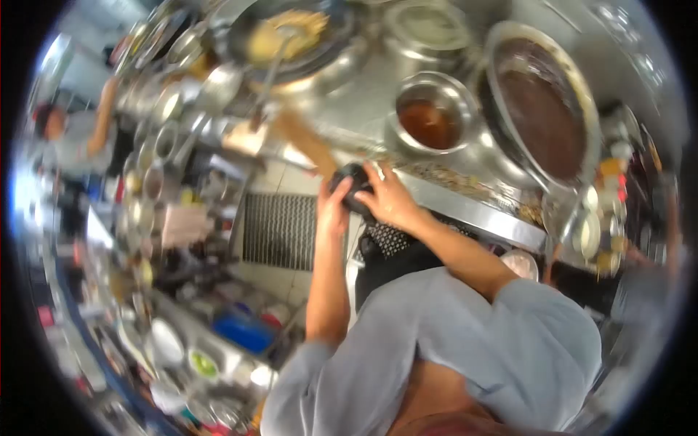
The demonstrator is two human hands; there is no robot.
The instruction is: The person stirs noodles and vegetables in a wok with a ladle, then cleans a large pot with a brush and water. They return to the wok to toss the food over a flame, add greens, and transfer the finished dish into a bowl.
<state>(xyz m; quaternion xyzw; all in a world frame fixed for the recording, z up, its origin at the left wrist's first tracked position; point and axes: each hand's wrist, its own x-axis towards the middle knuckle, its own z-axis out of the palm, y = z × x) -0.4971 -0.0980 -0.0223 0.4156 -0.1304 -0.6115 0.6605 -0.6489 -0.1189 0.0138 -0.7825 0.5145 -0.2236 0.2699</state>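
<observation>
1. At centre: left hand point(335, 211) and right hand point(389, 200) both clasp a black object point(354, 190).
2. 12 o'clock: wok point(291, 36), yellow food.
3. 1 o'clock: steel bowl point(430, 116), reddish-brown liquid.
4. 2 o'clock: large pan point(542, 109), dark brown sauce.

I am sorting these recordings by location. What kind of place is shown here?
Most likely a commercial kitchen: a wok with yellow food, steel bowls of brown sauce, and a shelf of small seasoning containers along the steel counter.

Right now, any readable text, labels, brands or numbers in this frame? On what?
None readable.
Bottles at the right edge: labels too blurred to read.
Dark object held by left hand and right hand: no marking visible.
Steel pots: plain.
</observation>
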